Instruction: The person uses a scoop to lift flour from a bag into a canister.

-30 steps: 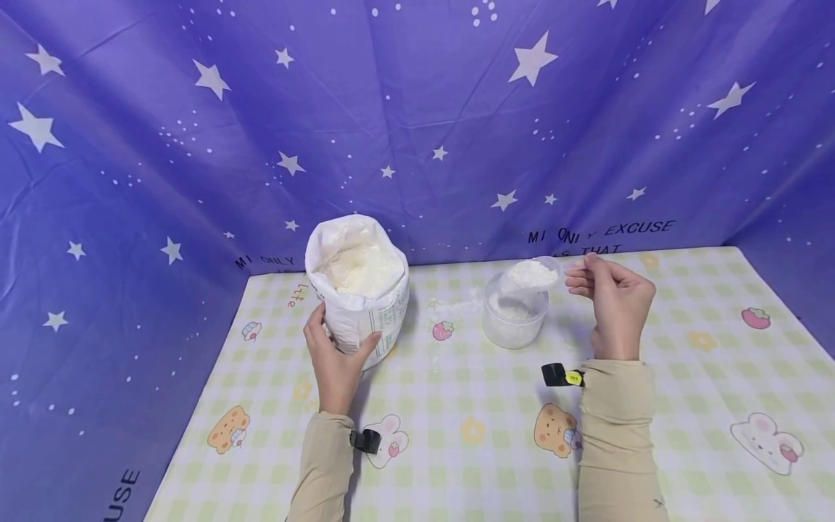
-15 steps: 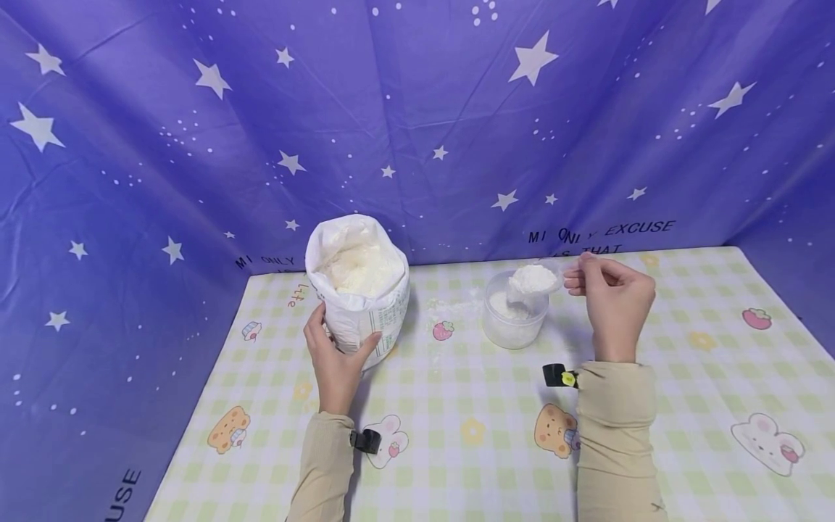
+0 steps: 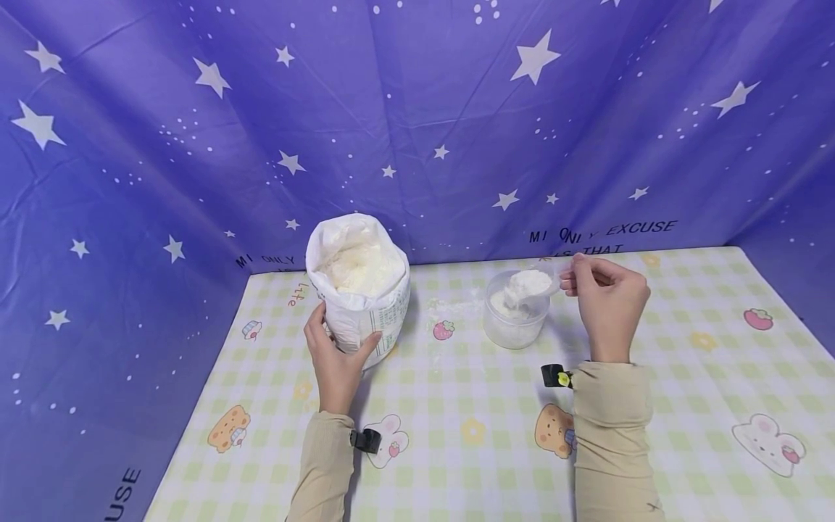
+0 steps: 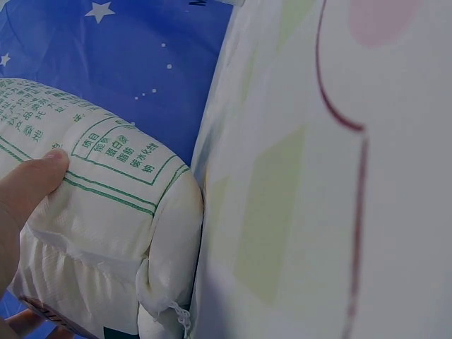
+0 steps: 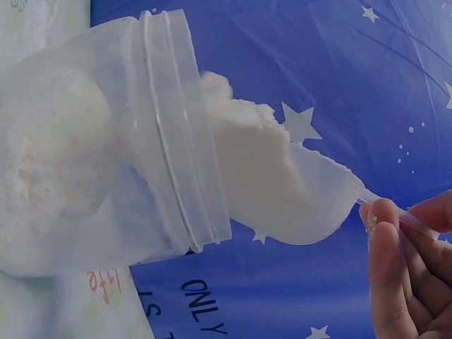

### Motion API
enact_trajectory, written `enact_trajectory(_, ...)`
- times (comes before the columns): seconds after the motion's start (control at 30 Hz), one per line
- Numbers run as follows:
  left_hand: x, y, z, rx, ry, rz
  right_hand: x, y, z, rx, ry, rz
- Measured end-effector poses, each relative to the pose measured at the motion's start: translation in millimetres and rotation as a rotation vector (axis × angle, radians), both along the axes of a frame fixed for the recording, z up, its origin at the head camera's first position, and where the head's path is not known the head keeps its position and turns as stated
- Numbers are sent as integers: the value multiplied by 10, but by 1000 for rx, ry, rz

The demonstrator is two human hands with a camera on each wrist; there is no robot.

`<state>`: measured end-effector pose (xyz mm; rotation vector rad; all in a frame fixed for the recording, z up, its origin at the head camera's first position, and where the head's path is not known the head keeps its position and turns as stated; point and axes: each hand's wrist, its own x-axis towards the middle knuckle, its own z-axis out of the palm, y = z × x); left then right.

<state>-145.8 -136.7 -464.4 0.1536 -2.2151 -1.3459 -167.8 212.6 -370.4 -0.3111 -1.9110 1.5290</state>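
Observation:
My left hand (image 3: 335,366) grips the lower side of an open white bag of flour (image 3: 352,322), thumb in front. Green print covers the bag in the left wrist view, and pale powder (image 3: 359,268) fills its mouth. With my right hand (image 3: 609,301) I pinch the thin handle of a clear plastic scoop (image 5: 328,201). A heap of flour (image 3: 530,283) sits in the scoop, which tilts left over the mouth of a clear round plastic jar (image 3: 512,337). Inside the jar lies more flour (image 5: 56,134).
A green-and-white checked cloth (image 3: 470,384) with cartoon prints covers the table. Some spilled powder (image 3: 453,308) lies between bag and jar. A blue star-patterned curtain (image 3: 404,109) hangs behind the table and at both sides. Black wrist cameras are strapped to both sleeves.
My right hand has shifted slightly left, tipping the scoop lower over the jar. Flour has slid toward the scoop's front edge, and more shows in the jar. My left hand and the bag stay put.

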Motion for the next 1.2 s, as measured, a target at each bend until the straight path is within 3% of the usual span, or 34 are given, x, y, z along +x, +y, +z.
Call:
enact_trajectory(0.7,1,0,0,-7,5,2,70,-9,69,260,24,-55)
enact_trajectory(1.2,-6,4,-4,-12,15,2,193,-19,221,281,47,-66)
